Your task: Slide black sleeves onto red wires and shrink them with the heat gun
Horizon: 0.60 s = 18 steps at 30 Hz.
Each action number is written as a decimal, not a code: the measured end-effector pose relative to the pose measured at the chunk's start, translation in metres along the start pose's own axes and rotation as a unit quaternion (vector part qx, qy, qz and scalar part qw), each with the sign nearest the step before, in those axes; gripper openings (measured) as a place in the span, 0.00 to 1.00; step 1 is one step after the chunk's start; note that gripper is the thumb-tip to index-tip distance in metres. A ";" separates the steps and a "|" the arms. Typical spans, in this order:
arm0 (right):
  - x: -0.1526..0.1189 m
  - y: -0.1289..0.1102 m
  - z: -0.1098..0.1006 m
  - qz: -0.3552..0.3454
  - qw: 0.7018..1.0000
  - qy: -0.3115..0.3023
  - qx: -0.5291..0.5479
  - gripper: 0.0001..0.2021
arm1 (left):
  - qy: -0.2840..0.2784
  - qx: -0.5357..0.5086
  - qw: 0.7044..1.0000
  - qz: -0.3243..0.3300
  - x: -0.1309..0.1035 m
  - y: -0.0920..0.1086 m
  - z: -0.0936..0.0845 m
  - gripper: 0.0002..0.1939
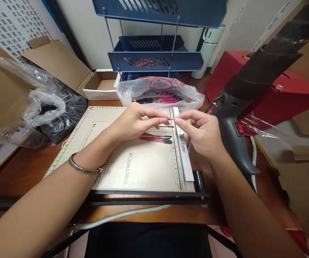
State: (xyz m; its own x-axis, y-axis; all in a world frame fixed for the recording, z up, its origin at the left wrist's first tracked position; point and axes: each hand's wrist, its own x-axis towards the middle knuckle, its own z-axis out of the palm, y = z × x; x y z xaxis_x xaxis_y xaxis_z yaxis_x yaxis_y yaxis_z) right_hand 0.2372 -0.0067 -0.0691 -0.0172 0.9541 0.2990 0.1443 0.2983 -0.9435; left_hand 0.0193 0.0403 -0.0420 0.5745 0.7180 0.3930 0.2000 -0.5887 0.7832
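Above the paper cutter (149,168), my left hand (134,123) and my right hand (200,130) meet fingertip to fingertip. Both pinch a thin red wire (171,119); most of it is hidden by the fingers. Just below them, several red wires with black ends (157,138) lie in a small bunch on the cutter board. One more wire with a black end (167,126) lies under my left fingers. A metal bangle circles my left wrist.
Behind the board sits a clear plastic bag (192,95) holding red and black wires. A blue tiered rack (154,57) stands beyond it. To the right is a heat gun (232,118) before a red box (280,104); a bag of black pieces (63,114) is left.
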 end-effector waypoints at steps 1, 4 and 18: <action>0.000 0.000 0.000 0.007 1.000 -0.002 0.006 0.10 | 0.001 -0.002 1.000 -0.003 0.000 0.000 0.000 0.07; 0.001 -0.002 0.000 0.026 0.999 -0.007 0.019 0.12 | -0.001 -0.015 1.000 -0.002 0.000 -0.001 0.000 0.07; 0.003 -0.001 -0.001 0.042 0.999 -0.020 0.018 0.15 | -0.001 0.012 1.000 -0.010 0.000 -0.003 0.001 0.12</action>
State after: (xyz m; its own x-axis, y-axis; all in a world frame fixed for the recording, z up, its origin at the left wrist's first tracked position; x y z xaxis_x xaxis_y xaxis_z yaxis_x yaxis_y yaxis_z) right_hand 0.2383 -0.0046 -0.0668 -0.0463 0.9760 0.2126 0.1119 0.2165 -0.9698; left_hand 0.0197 0.0418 -0.0452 0.5720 0.7286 0.3767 0.2295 -0.5831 0.7793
